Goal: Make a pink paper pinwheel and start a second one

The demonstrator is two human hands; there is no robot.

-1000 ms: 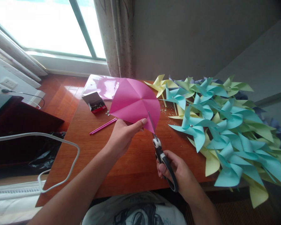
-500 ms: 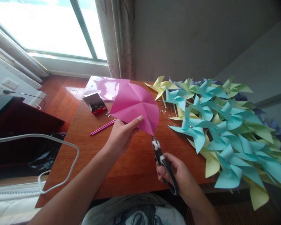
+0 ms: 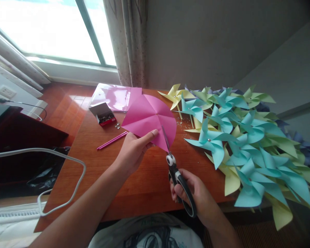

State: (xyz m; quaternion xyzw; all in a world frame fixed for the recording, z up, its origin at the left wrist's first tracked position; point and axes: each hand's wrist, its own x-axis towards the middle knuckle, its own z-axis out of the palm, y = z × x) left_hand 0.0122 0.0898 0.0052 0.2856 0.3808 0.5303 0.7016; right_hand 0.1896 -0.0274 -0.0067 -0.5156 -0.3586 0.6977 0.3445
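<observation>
A pink sheet of paper (image 3: pixel 147 112) with a rounded outline and fold lines is held above the table. My left hand (image 3: pixel 134 150) pinches its near edge, thumb on top and fingers underneath. With my right hand (image 3: pixel 187 189) I grip black-and-white scissors (image 3: pixel 173 165) by the handles. Their blades lie at the paper's lower right part, one over the top face; the other blade is mostly hidden. Just left of the paper, pink sticks (image 3: pixel 111 140) lie on the table near small metal pieces (image 3: pixel 117 125).
An open small box (image 3: pixel 105 117) of metal pieces sits beside a plastic-wrapped pink paper pack (image 3: pixel 113 94). Several finished pinwheels (image 3: pixel 209 139) in turquoise, yellow, green and purple cover the right side of the wooden table (image 3: pixel 139 196). A white cable (image 3: pixel 77 184) loops at the left edge.
The scissors' handles have spread slightly, with the blades still at the paper. My left hand keeps its pinch. The whole view has shifted a little.
</observation>
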